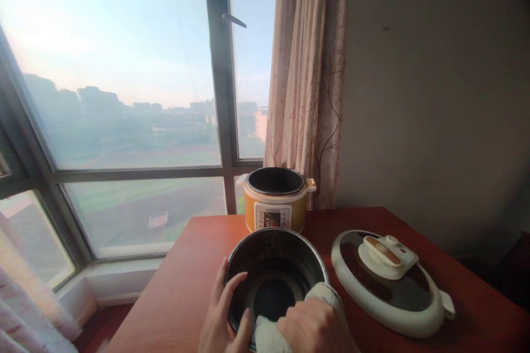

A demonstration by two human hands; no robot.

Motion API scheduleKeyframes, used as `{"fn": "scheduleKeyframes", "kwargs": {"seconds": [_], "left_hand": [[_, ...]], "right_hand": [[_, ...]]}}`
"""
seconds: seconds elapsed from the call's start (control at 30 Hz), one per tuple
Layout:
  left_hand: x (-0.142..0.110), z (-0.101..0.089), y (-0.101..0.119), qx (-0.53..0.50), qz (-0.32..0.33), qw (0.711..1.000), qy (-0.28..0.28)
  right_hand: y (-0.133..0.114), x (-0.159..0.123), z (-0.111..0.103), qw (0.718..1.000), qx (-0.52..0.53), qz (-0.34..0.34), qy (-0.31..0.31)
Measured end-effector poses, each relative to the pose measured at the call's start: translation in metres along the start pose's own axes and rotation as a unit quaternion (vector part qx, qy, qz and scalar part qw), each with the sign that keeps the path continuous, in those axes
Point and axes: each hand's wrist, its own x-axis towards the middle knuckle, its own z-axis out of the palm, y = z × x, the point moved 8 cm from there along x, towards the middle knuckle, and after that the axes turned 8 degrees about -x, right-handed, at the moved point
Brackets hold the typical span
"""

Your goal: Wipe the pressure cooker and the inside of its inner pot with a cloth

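A dark inner pot (285, 256) is tilted toward me at the near side of the table, its inside showing. My left hand (227, 309) grips its left rim, fingers outside and thumb over the edge. A pale cloth (269, 333) is bunched in my right hand (312, 320), which is closed at the pot's near right rim; part of the cloth lies over the edge. Just behind stands the yellow and white pressure cooker body (252, 207), upright and without its lid. My hands hide the pot's near side.
The cooker lid (385, 281), white-rimmed with a dark top and a handle, lies on the right of the reddish table (165, 292). Behind the table are a window (136, 66) and a patterned curtain (304, 83), with a plain wall (422, 99) to the right.
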Motion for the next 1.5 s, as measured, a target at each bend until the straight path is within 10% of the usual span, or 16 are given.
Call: {"fn": "scheduleKeyframes", "kwargs": {"seconds": [0.33, 0.93, 1.3, 1.5], "left_hand": [[-0.013, 0.004, -0.005, 0.008, -0.02, 1.0, -0.019], [0.063, 0.011, -0.016, -0.22, -0.123, 0.948, -0.193], [0.038, -0.014, -0.025, -0.098, -0.09, 0.991, 0.0], [-0.003, 0.004, -0.006, -0.02, -0.057, 0.998, 0.001]], "right_hand": [[-0.002, -0.002, 0.0, 1.0, -0.003, 0.007, -0.007], [0.011, -0.008, -0.003, 0.996, 0.041, -0.051, -0.055], [0.011, -0.006, -0.001, 1.0, 0.026, 0.006, -0.01], [0.01, -0.006, -0.003, 0.999, 0.03, 0.013, -0.011]]}}
